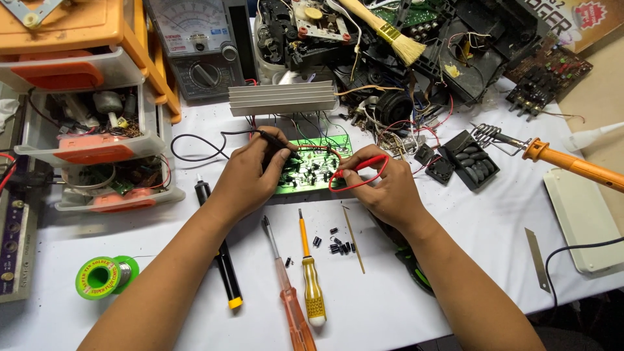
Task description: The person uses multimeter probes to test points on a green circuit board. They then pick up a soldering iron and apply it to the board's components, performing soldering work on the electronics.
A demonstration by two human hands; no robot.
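Under both hands (pixel 250 175), green circuit board (pixel 311 170) is partly hidden.

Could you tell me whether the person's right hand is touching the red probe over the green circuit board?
Touching: the head view shows the right hand pinching the red probe between its fingertips.

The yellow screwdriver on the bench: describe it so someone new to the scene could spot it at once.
Start at the green circuit board that both hands work on, mid-table. Just below it, on the white cloth, two screwdrivers lie side by side. The yellow screwdriver is the right one, shorter, with a clear yellow handle and white cap; its neighbour, the orange screwdriver, is longer.
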